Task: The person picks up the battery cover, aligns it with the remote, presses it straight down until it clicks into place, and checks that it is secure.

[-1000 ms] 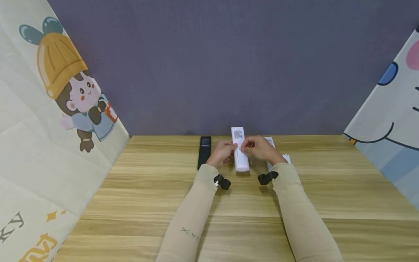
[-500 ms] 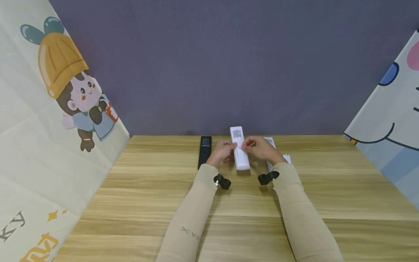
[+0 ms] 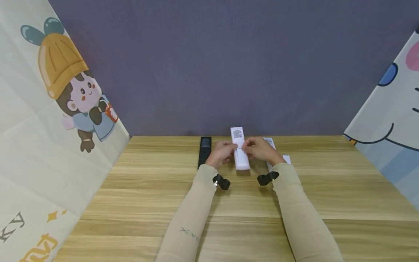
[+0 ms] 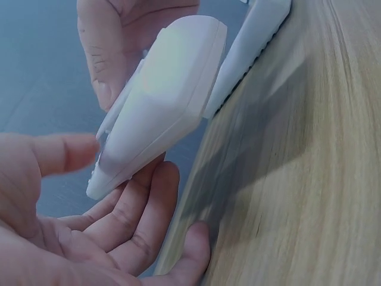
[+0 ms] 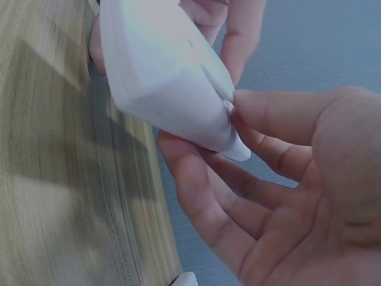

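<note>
A white remote control (image 3: 241, 161) is held back side up above the far part of the table, its printed label facing the head camera. My left hand (image 3: 223, 152) holds its left side, thumb on top and fingers underneath. On the opposite side, my right hand (image 3: 260, 148) has its thumb and index finger at the end of the battery cover (image 5: 208, 65), with other fingers under the remote. The cover's edge stands slightly raised from the body in both wrist views. The inside of the battery compartment is hidden.
A black remote control (image 3: 204, 150) lies left of my left hand. Another white remote (image 3: 270, 141) lies partly hidden under my right wrist, with a small white piece (image 3: 286, 158) beside it. A dark wall panel (image 3: 209, 72) rises behind the wooden table (image 3: 248, 225).
The white remote has shifted only very slightly. Both hands stay at the same spots on it, with small movements of the right fingers at the cover's end.
</note>
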A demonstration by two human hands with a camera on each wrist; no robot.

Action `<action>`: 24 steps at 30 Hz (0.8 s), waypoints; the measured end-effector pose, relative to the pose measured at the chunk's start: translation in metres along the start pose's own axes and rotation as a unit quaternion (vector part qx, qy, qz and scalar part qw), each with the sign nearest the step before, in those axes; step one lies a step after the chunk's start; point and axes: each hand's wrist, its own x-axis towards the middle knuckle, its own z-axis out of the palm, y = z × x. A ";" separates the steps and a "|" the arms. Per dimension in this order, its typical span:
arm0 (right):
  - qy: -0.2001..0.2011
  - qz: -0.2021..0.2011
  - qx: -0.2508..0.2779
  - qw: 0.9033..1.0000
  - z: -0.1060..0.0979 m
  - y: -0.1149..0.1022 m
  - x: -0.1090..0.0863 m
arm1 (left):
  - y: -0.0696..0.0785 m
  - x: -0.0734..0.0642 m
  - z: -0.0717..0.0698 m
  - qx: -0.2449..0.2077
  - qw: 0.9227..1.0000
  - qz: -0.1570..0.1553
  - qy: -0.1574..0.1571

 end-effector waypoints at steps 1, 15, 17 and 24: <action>-0.001 0.001 0.002 1.000 0.000 0.000 0.000 | 0.000 0.000 0.000 -0.004 1.000 -0.001 -0.003; 0.005 0.009 -0.008 1.000 0.000 -0.001 -0.001 | 0.004 -0.005 -0.005 -0.003 1.000 -0.007 -0.029; 0.006 0.008 -0.008 1.000 0.000 0.000 0.000 | 0.004 -0.004 -0.005 -0.003 0.999 -0.006 -0.031; 0.009 0.008 -0.007 1.000 0.000 0.001 0.001 | 0.002 -0.002 -0.005 0.000 0.999 -0.005 -0.035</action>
